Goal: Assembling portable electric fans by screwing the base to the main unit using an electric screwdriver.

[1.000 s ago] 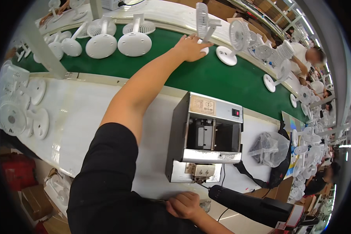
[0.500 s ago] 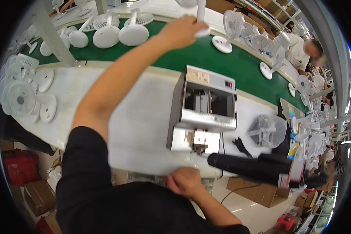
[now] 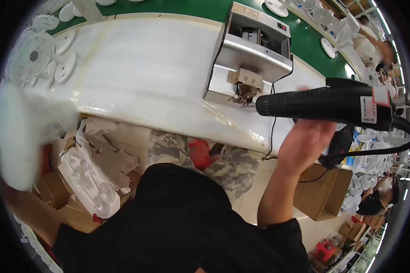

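Observation:
At the far left a white desk fan [image 3: 18,136], smeared by motion, is held by my left hand, whose fingers are hidden behind it; only the forearm shows below. My right hand [image 3: 305,141] is raised at the right, partly behind a black electric screwdriver [image 3: 323,107] with a cord. Its palm touches or nearly touches the tool, and blurred fingertips show above it; whether they grip it I cannot tell. The tool's tip points left, close to the metal screw feeder [image 3: 259,59] on the white table.
White fans [image 3: 36,54] stand at the table's left end. A green conveyor belt [image 3: 310,59] runs behind the table. Below, at left, a carton holds white fan parts [image 3: 89,175]. Another cardboard box [image 3: 319,191] is on the floor at right. A co-worker [image 3: 369,50] is across the belt.
My left hand has brought the fan from the conveyor down to the far left. My right hand has risen from the table edge to the screwdriver. The view has tilted downward.

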